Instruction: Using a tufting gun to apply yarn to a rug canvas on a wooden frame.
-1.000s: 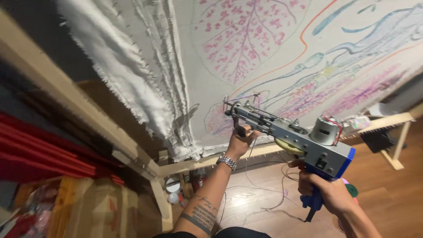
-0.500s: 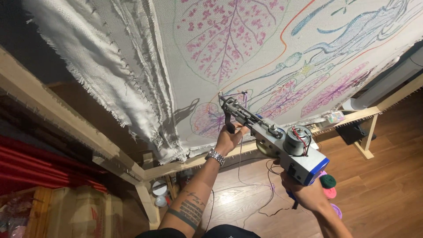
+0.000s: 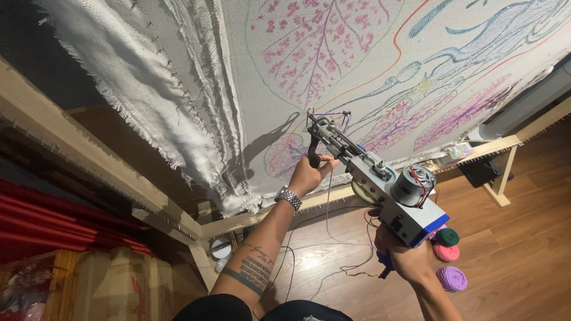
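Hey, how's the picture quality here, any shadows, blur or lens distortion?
Head view: sharp and evenly lit; the tufting gun and left hand cast a soft shadow on the cloth; wide-angle lens tilts the wooden frame; left edge is dim.

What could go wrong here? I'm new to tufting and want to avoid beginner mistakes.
The tufting gun meets the stretched cloth at a slant; an uneven press might tear the weave. The left hand grips the front handle close to the needle tip, so a slip could hurt the fingers. The cable and yarn strands hang loose under the gun near the right hand and might snag, as might the yarn balls on the floor.
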